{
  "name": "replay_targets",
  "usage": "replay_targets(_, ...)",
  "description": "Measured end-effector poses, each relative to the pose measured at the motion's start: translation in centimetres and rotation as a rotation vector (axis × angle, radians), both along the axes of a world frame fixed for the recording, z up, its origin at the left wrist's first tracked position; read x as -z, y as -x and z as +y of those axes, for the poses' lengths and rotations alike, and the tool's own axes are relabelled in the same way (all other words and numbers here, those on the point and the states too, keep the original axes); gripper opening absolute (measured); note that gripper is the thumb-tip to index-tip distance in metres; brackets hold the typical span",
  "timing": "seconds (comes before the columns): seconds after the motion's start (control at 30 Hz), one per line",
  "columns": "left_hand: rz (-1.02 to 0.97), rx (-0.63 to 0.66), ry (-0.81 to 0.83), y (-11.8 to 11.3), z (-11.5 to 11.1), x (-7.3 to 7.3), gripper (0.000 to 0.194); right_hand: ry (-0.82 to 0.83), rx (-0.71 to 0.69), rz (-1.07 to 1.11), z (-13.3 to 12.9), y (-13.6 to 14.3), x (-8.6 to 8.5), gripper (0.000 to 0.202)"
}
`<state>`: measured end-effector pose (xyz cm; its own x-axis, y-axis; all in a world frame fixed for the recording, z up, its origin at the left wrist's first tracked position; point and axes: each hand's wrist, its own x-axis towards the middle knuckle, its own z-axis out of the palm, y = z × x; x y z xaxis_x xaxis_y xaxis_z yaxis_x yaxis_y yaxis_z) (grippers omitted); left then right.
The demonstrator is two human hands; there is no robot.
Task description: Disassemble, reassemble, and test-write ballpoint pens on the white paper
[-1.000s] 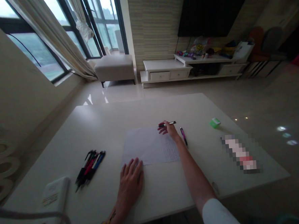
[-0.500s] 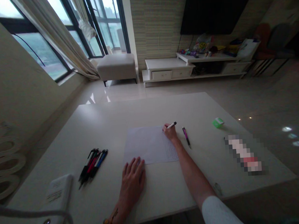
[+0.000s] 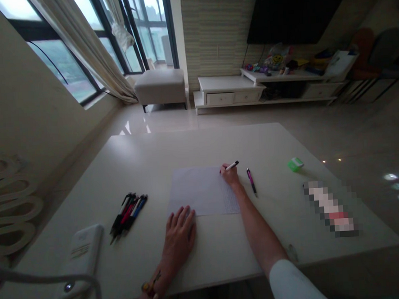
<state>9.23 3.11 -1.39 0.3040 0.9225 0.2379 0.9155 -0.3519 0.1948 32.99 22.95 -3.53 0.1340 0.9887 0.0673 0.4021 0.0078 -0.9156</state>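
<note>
A sheet of paper (image 3: 197,190) lies on the white table (image 3: 199,145), with small lines of writing along its right side. My right hand (image 3: 229,174) is closed around a white pen with a black end (image 3: 232,165), resting at the sheet's upper right; the pen's tip is hidden by the fingers. Flat across the paper's lower left corner and the tabletop lies my left hand (image 3: 180,229), fingers stretched out and holding nothing. Just right of my right hand is a pink and black pen (image 3: 252,182).
A bundle of several pens (image 3: 128,216) lies at the left. Nearer the left edge is a white box-shaped device (image 3: 86,251) with a grey cable (image 3: 45,279) in front. On the right are a small green and white object (image 3: 295,164) and a blurred-out item (image 3: 330,209).
The whole view has shifted slightly, so everything appears a little farther right. My right hand still grips the pen at the paper's upper right, and my left hand stays flat at the corner.
</note>
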Motion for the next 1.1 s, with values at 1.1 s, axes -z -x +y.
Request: replay_targets(1.1,-0.080,-0.756,0.090,12.0,-0.4,-4.7,0.020,-0.269,0.286,-0.302,-29.4,-4.4,-1.8,0.036)
